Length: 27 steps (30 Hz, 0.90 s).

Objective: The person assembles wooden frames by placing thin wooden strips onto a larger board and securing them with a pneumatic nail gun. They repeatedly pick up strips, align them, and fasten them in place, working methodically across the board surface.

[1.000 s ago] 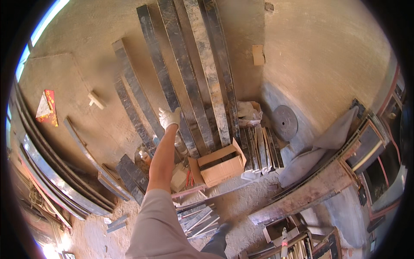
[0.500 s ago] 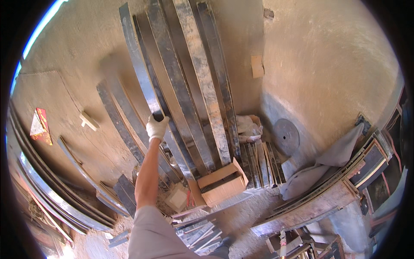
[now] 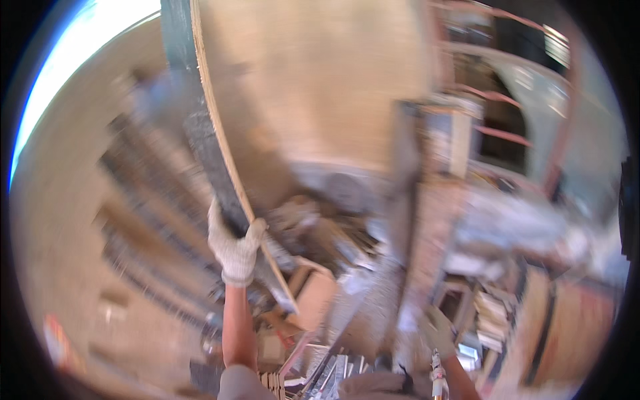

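My left hand (image 3: 235,248), in a pale knit work glove, grips a long narrow board (image 3: 212,133) by its lower part. The board has a dark face and a light, plywood-like edge, and it rises steeply past the top of the view. Its lower end hangs beside an open cardboard box (image 3: 313,297). At the lower right, my right hand (image 3: 438,330), also gloved, is smeared by motion next to a thin fitting with metal and red parts (image 3: 437,377). Whether its fingers hold anything is unclear.
Several dark boards (image 3: 157,220) lean against the tan wall at left, blurred. A wide, worn plank stack (image 3: 430,233) runs up the middle right. Farther right stands a reddish metal rack (image 3: 497,97). Small wood pieces (image 3: 490,317) lie stacked at the lower right.
My view has swung to the right. The board in my left hand has come away from the leaning row and is held apart from the wall. My right hand has come into view.
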Motion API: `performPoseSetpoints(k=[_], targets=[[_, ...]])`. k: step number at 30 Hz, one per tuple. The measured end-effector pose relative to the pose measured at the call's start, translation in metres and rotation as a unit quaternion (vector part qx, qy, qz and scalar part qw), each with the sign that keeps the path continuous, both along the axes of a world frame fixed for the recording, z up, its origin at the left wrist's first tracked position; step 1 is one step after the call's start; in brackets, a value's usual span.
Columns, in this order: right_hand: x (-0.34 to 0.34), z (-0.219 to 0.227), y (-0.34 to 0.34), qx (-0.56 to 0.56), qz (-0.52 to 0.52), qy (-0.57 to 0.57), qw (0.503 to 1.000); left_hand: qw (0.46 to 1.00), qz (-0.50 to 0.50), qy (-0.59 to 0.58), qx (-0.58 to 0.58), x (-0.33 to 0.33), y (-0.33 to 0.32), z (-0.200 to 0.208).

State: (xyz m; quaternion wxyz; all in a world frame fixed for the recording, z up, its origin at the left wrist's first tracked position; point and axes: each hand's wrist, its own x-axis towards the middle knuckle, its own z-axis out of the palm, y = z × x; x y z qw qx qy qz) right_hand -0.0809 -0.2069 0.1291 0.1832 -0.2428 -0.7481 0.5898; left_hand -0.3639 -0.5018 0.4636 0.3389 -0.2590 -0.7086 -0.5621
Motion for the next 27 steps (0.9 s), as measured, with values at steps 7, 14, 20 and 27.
performPoseSetpoints(k=[7, 14, 20, 27], targets=[[0.03, 0.142, 0.017, -0.118, -0.104, 0.271, 0.95, 0.922, -0.317, -0.032, -0.22, 0.213, 0.265, -0.124], [0.206, 0.038, 0.111, -0.383, -0.483, 0.313, 0.723, 0.759, -0.425, 0.018, -0.492, 0.327, 0.206, -0.275], [0.324, -0.082, 0.183, -0.475, -0.5, 0.411, 0.596, 0.686, -0.357, -0.019, -0.633, 0.278, 0.104, -0.262], [0.408, -0.12, 0.261, -0.418, -0.54, 0.512, 0.521, 0.765, -0.391, -0.083, -0.505, 0.334, 0.165, -0.175]])
